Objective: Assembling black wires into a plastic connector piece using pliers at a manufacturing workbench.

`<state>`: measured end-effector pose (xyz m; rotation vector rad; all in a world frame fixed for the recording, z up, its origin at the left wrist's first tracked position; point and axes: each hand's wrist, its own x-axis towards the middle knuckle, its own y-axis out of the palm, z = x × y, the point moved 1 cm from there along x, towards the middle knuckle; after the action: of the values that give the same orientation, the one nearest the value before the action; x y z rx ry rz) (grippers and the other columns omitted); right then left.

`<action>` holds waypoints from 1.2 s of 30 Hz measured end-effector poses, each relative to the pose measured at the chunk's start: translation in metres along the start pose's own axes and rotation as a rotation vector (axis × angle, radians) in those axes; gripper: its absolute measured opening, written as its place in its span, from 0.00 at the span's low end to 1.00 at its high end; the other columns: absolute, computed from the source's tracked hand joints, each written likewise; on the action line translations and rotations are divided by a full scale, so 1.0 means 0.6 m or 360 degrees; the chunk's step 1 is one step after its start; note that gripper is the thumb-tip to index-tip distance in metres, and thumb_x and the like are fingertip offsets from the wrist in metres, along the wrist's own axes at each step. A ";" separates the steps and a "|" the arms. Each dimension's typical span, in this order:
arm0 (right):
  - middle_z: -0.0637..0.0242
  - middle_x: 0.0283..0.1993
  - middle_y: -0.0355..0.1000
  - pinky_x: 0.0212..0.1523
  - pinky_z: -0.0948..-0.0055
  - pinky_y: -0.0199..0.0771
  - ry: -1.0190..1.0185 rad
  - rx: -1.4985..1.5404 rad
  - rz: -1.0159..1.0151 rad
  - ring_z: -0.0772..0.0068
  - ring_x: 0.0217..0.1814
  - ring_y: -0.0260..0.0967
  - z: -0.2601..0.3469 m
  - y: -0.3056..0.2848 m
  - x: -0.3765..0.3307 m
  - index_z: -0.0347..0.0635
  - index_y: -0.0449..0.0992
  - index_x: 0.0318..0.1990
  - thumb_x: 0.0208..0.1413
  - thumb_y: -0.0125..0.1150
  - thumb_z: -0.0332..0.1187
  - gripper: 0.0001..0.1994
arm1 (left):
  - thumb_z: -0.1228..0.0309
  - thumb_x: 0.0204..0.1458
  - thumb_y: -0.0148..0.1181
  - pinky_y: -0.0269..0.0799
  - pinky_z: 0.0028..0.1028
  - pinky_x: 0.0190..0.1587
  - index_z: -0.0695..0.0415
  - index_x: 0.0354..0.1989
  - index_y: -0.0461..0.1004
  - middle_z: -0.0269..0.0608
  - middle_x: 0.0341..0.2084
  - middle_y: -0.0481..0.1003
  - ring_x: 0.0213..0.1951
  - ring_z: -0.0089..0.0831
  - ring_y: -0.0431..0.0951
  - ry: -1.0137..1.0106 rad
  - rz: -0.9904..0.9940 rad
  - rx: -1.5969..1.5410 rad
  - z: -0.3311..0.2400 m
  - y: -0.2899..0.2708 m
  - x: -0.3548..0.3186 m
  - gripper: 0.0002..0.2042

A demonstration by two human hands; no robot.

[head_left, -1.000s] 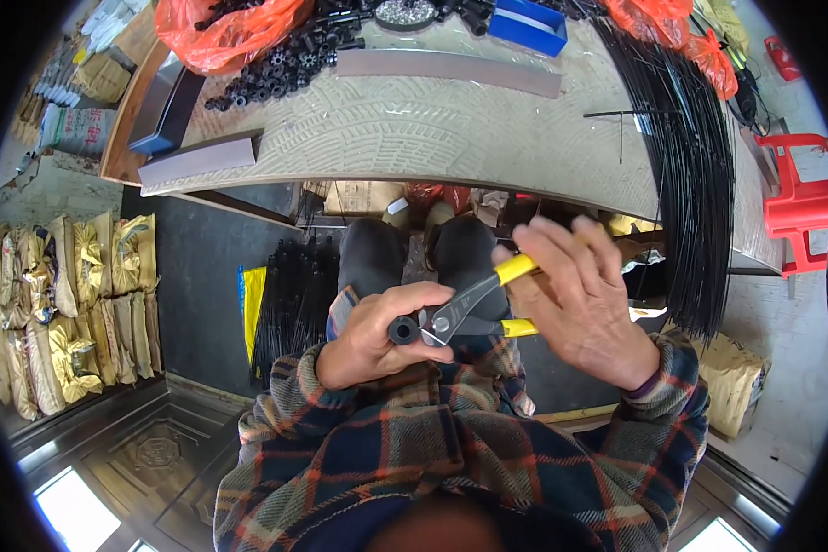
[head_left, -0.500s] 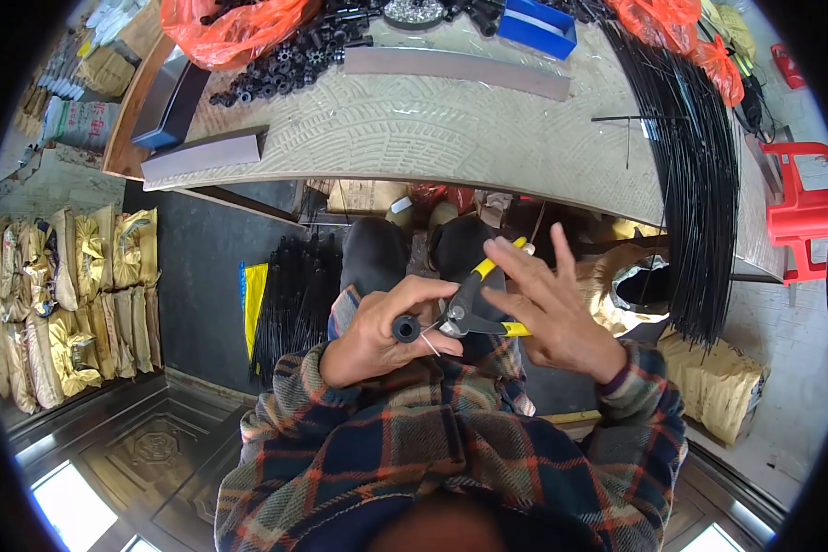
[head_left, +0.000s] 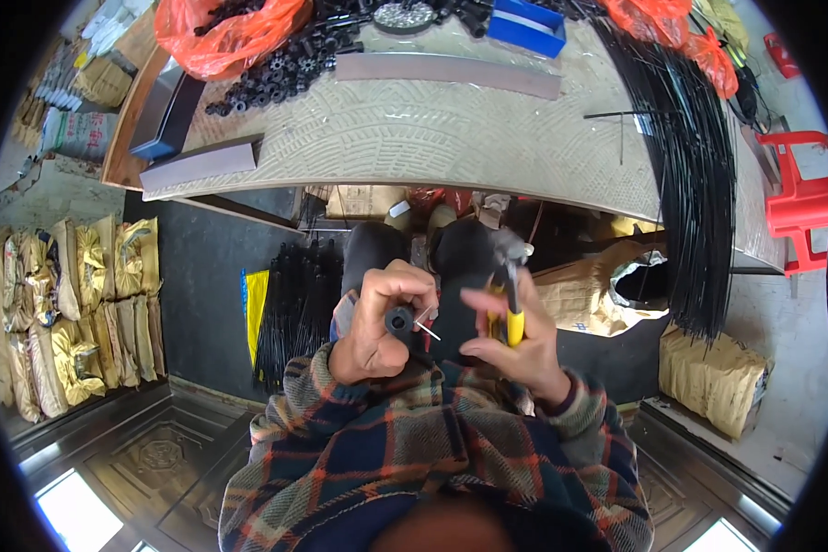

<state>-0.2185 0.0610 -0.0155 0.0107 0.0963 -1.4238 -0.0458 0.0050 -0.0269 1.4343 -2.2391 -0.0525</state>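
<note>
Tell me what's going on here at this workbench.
A person in a plaid shirt sits at a workbench. The left hand holds a small black round part with a thin metal pin sticking out of it. The right hand grips yellow-handled pliers, held just beside the part.

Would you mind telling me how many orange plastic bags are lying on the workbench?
2. One orange plastic bag lies at the far left end of the workbench; the other orange bag lies at the far right, above the black rods. More may be hidden.
</note>
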 end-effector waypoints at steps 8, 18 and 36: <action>0.61 0.45 0.58 0.41 0.74 0.67 -0.1038 -0.0399 -0.0082 0.69 0.42 0.62 0.039 0.020 0.061 0.35 0.74 0.42 0.30 0.76 0.30 0.26 | 0.42 0.51 0.38 0.63 0.24 0.30 0.63 0.41 0.61 0.45 0.33 0.64 0.29 0.27 0.64 0.0048 0.0298 0.0355 -0.011 -0.010 -0.006 0.30; 0.60 0.43 0.61 0.39 0.74 0.66 -0.0819 -0.0074 -0.0085 0.70 0.40 0.63 0.020 0.036 0.061 0.36 0.77 0.29 0.35 0.72 0.27 0.12 | 0.44 0.53 0.40 0.63 0.28 0.33 0.62 0.35 0.62 0.46 0.29 0.64 0.29 0.35 0.65 0.0136 0.0284 0.0608 -0.012 -0.013 0.003 0.27; 0.57 0.53 0.60 0.64 0.46 0.36 -0.0926 -0.2033 0.0153 0.56 0.58 0.58 0.116 -0.051 0.031 0.38 0.70 0.34 0.40 0.55 0.22 0.10 | 0.38 0.49 0.36 0.58 0.18 0.28 0.66 0.40 0.62 0.44 0.30 0.68 0.25 0.19 0.62 -0.0029 -0.0020 0.0424 -0.017 0.004 0.011 0.35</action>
<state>-0.2415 0.0337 0.0542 -1.4097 0.4940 -1.0116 -0.0457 0.0025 -0.0147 1.5877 -2.3196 0.2380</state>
